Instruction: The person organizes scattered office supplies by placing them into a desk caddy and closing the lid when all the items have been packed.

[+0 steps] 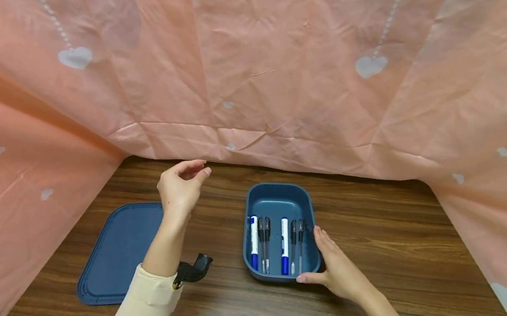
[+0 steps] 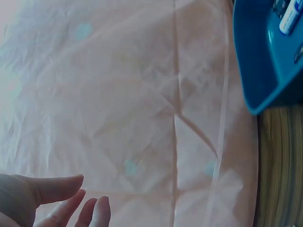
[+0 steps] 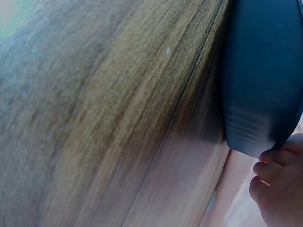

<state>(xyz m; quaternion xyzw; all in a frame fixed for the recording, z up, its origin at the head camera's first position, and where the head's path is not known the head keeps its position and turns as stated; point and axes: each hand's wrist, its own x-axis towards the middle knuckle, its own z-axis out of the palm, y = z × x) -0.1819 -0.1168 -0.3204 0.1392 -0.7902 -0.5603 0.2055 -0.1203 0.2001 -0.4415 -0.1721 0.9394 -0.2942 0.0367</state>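
Observation:
My left hand [image 1: 180, 187] is raised above the table, left of the box, its thumb and fingers loosely bent and nothing visible between them. A dark blue rectangular plastic box [image 1: 256, 190] stands uncovered on the table. My right hand [image 1: 340, 268] holds its near right corner, fingers along the right side and thumb at the near rim. The right wrist view shows fingertips [image 3: 269, 171] against the box's outer wall. Inside lie two white markers with blue caps, the left marker [image 1: 254, 238] and the right marker [image 1: 284, 242], each beside black-topped clear pens [image 1: 293, 238].
A flat dark blue lid [image 1: 118, 252] lies on the wooden table [image 1: 387, 234] at the left, partly hidden behind my left forearm. Pink cloth [image 1: 283, 76] with white hearts encloses the table's back and sides. Black straps [image 1: 192, 270] are around both wrists.

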